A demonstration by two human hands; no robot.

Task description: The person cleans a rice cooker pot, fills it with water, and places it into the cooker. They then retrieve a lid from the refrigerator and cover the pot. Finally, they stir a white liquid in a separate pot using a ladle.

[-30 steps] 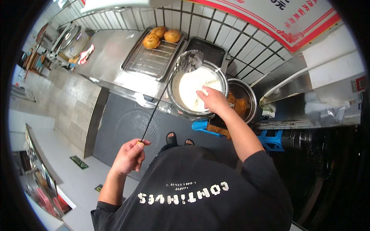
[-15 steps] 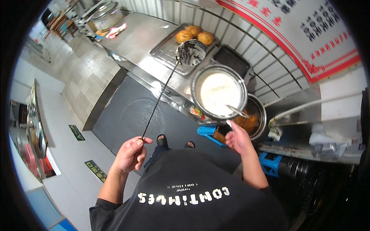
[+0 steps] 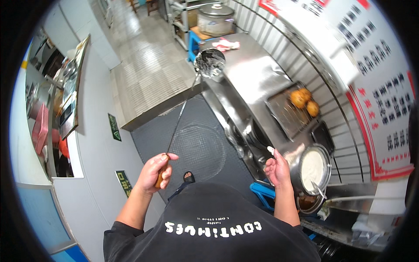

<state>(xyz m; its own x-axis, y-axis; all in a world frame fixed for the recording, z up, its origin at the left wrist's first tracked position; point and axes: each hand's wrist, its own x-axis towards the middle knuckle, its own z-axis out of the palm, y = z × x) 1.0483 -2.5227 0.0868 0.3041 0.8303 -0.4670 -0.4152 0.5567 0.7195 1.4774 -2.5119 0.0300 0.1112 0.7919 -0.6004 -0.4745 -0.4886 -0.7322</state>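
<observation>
My left hand (image 3: 153, 171) is closed round the brown wooden grip of a long-handled ladle (image 3: 210, 64). Its thin metal rod runs away from me, and the round cup at the far end is smeared inside with pale batter. That cup hangs at the counter's far left edge. My right hand (image 3: 277, 169) is raised with the index finger up, a white coating or wrap on its tip, and the other fingers loosely curled; I see nothing held in it. Just right of it stands a metal pot of white batter (image 3: 312, 168), a spoon handle (image 3: 317, 189) leaning out over its rim.
On the steel counter (image 3: 262, 94) a metal tray (image 3: 284, 114) carries round golden fried pieces (image 3: 301, 101). A lidded pot (image 3: 215, 21) and a red-white cloth (image 3: 225, 44) are at its far end. A blue stool (image 3: 263, 194) stands below. A floor step (image 3: 161, 107) lies ahead.
My view has turned left, so the counter, tray and batter pot sit further right. The ladle's cup has swung from over the tray to the counter's far left edge, still in my left hand.
</observation>
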